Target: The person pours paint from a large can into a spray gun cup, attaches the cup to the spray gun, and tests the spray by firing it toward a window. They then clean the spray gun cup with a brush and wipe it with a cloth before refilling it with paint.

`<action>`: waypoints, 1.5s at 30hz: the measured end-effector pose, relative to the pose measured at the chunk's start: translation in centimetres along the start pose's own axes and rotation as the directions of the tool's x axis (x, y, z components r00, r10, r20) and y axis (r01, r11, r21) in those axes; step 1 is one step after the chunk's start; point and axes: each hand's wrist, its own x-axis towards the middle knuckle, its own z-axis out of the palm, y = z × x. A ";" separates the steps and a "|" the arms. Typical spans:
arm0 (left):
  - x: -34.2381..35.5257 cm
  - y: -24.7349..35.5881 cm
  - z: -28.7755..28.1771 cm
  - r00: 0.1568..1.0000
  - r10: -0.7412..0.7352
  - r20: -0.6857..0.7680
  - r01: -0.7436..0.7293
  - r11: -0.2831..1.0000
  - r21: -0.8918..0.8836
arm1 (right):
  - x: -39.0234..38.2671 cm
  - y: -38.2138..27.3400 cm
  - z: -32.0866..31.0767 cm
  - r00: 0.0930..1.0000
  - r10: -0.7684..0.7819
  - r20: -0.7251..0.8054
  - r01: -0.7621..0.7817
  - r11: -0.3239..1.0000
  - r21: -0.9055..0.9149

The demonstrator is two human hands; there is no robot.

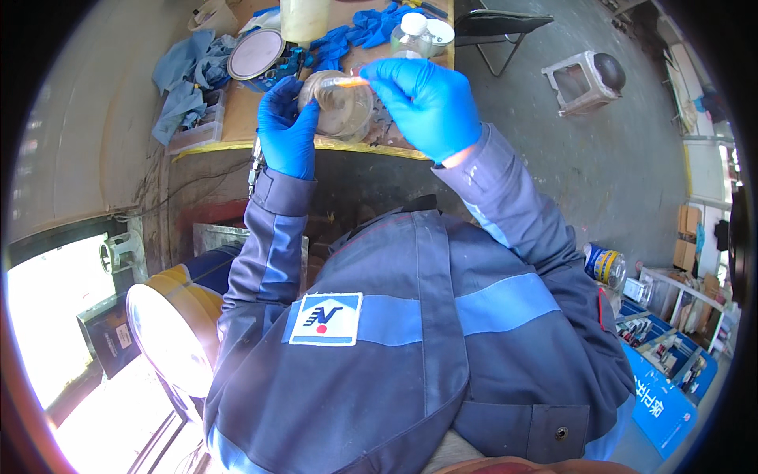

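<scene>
Blue gloves cover both hands. My left hand (288,130) is closed on the left edge of a round, beige, cup-like thing (313,88), whose exact kind is unclear. My right hand (430,103) grips a thin tool with an orange handle (352,81), which looks like a small brush. The tool's pale tip points left and reaches over the beige thing. Below and partly behind both sits a clear round plastic tub (352,120) near the table's front edge. The tool's far end is too small to make out.
The table (237,150) also bears a paint can (258,55), crumpled blue cloths (187,67), blue gloves (371,28), a white-capped bottle (412,35) and a translucent bucket (305,17). A folding chair (505,25) and a stool (583,83) stand right. A large drum (174,332) is at lower left.
</scene>
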 end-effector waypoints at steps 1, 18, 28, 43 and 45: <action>0.1 0.1 0.0 1.000 -0.001 -0.005 0.000 0.999 -0.040 | 0.2 0.5 -0.1 0.999 0.023 -0.031 -0.023 1.000 -0.012; -0.1 0.8 0.2 0.986 0.018 -0.167 -0.040 0.991 -0.130 | -3.2 0.4 0.4 0.979 0.174 0.109 -0.167 0.984 -0.069; -0.3 0.3 0.1 0.983 0.036 -0.180 -0.058 0.992 -0.116 | -1.4 1.7 -0.2 0.987 0.145 -0.065 -0.146 0.989 -0.006; 0.5 2.6 -3.1 0.915 -0.190 -0.356 0.032 0.913 -0.406 | -1.7 0.9 2.1 0.968 0.020 0.250 0.024 0.985 -0.172; 0.9 3.9 -3.8 0.940 0.024 -0.341 -0.102 0.972 -0.212 | -1.1 -0.7 1.7 0.987 0.038 0.153 -0.030 0.998 -0.053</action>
